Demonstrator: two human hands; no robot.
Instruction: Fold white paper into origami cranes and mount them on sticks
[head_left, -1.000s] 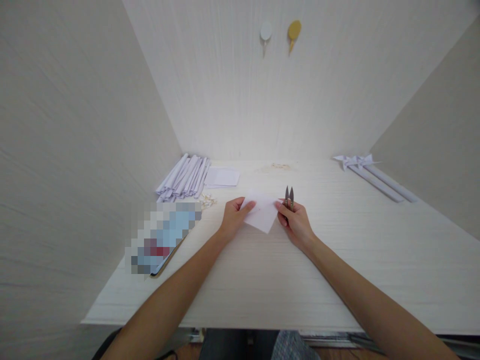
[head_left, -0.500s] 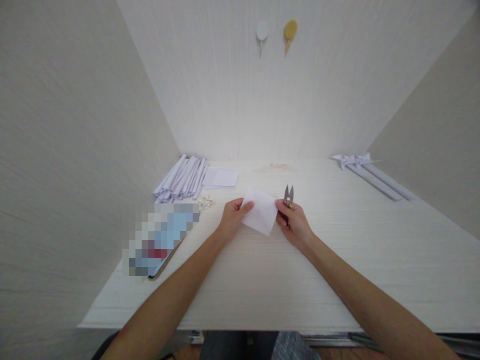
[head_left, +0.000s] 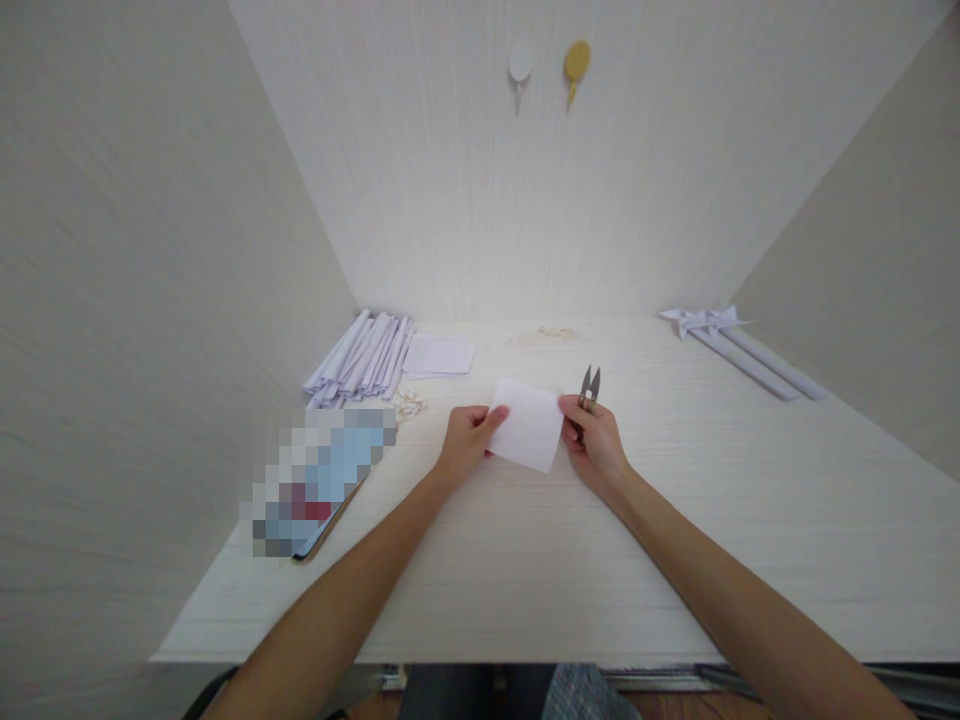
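A white square of paper (head_left: 526,424) is held up over the middle of the table. My left hand (head_left: 469,436) pinches its left edge, thumb on top and fingers underneath. My right hand (head_left: 596,432) is closed around small metal thread snips (head_left: 589,386), whose two pointed blades stick up past the fingers, slightly apart. The right thumb and fingertips are at the paper's upper right corner; whether they grip it I cannot tell. The snips' handles are mostly hidden in the palm.
Rolled paper tubes (head_left: 361,358) are piled at the back left, beside flat paper sheets (head_left: 439,355) and small pale bits (head_left: 409,405). A blurred phone-like device (head_left: 330,490) lies left. Folded paper pinwheels (head_left: 705,320) and two paper tubes (head_left: 750,362) lie back right.
The paper has turned a little and lies flatter to view, its lower corner shifted right. My right hand and the snips have moved slightly right; my left hand has barely moved.
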